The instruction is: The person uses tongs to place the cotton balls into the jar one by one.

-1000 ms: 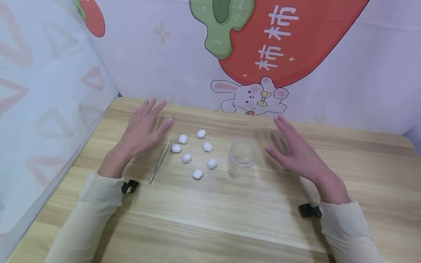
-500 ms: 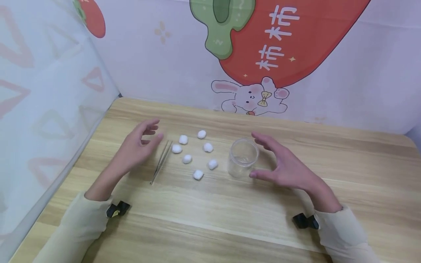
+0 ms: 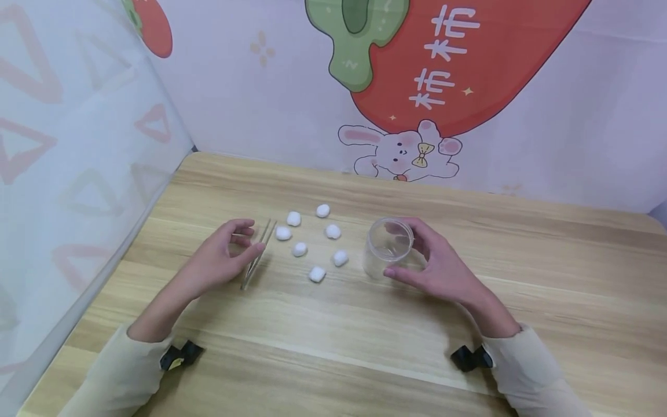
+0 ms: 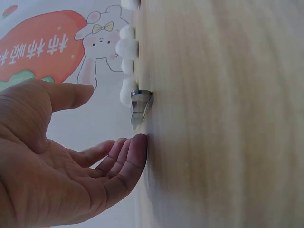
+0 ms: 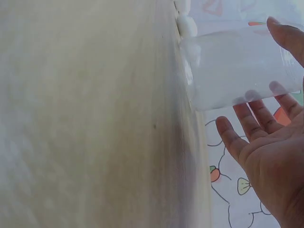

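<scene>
A clear round jar stands upright with its mouth up on the wooden table in the head view. My right hand curves round its right side, thumb at the front and fingers behind; the right wrist view has the thumb and fingers on opposite sides of the jar. Metal tweezers lie slanting at the left. Close beside them is my left hand, with its thumb over part of them. In the left wrist view a gap shows between thumb and fingers, and the tweezers are beyond them, not gripped.
Several white cotton balls lie loose between the tweezers and the jar. The wooden table ends at a printed cloth backdrop behind and a patterned sheet at the left.
Both hands have come down towards the table. My right hand has moved left and now wraps round the jar. My left hand has lowered to beside the tweezers.
</scene>
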Available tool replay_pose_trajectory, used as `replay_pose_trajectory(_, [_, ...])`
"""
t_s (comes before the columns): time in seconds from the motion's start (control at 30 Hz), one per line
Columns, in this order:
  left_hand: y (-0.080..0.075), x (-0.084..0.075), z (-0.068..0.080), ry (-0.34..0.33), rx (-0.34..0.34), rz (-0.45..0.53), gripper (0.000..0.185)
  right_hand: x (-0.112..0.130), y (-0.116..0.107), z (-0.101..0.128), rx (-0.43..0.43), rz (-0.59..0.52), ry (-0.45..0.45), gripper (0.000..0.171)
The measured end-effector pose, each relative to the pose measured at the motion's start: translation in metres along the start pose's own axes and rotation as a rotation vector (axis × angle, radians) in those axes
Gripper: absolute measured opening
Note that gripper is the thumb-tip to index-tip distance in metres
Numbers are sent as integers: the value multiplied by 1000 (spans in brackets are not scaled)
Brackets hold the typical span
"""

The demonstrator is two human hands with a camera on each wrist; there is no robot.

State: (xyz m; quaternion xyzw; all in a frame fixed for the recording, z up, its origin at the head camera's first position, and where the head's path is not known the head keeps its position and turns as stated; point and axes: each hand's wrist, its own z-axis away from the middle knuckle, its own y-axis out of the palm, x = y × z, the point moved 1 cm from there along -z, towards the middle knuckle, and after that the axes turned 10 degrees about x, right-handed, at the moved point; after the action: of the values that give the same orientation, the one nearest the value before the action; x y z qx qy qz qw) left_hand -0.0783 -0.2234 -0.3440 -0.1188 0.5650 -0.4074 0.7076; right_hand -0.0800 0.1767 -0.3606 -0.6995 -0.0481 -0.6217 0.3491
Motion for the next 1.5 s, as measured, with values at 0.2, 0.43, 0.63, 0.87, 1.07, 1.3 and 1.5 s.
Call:
replay_pose_trajectory(0.2, [7, -2, 0, -63, -7, -116, 70, -1, 6, -2, 17, -38, -11, 80])
replay_pose_trajectory(0.43, [16, -6, 1, -150, -30, -217, 79, 1, 9, -5, 11, -73, -32, 85])
replay_pose_trajectory(0.63, [18, -4, 2, -149, -84, -251, 62, 0, 10, -6, 10, -68, -9, 75])
replay_pose_trajectory(0.87, [17, -2, 0, -119, -131, -280, 54, 0, 9, -6, 10, -59, -3, 73])
replay_pose_trajectory(1.07, [15, -2, 0, -100, -147, -287, 43, -1, 9, -6, 12, -52, -7, 73])
replay_pose_trajectory(1.3, [15, -1, 2, -83, -153, -258, 34, -3, 10, -5, 8, -60, -11, 73])
replay_pose_trajectory(1.5, [15, 1, 4, -77, -157, -252, 30, -3, 10, -4, 7, -51, -2, 73])
